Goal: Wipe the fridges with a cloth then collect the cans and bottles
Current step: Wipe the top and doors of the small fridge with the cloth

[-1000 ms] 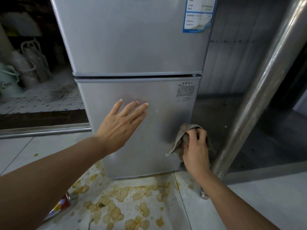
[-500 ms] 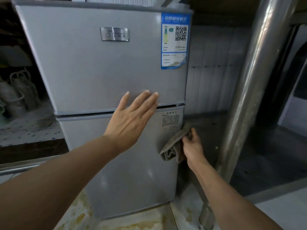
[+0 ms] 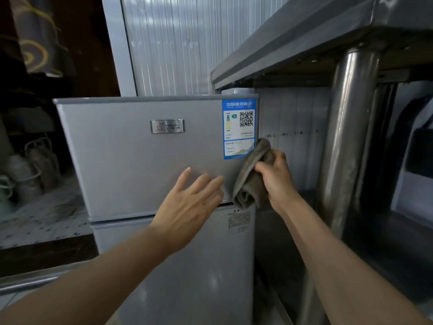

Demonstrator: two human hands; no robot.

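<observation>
Against the right edge of the silver fridge [image 3: 131, 165], the grey-brown cloth [image 3: 251, 177] hangs bunched in my right hand [image 3: 276, 179], whose fingers curl round its upper folds. From my remote feed, the cloth sits just left of that hand, pressed to the upper door's side edge below the blue energy label [image 3: 238, 129], its lower end reaching the seam between the two doors. My left hand [image 3: 187, 207] lies flat on the upper door, fingers straight and spread, the fingertips just beside the cloth; I cannot tell whether they touch it. A small metal badge [image 3: 167, 126] sits at the door's centre. To the right rises a steel table leg [image 3: 339, 141] under a steel tabletop [image 3: 293, 41]. Behind the fridge stands a ribbed white wall panel [image 3: 173, 43].
</observation>
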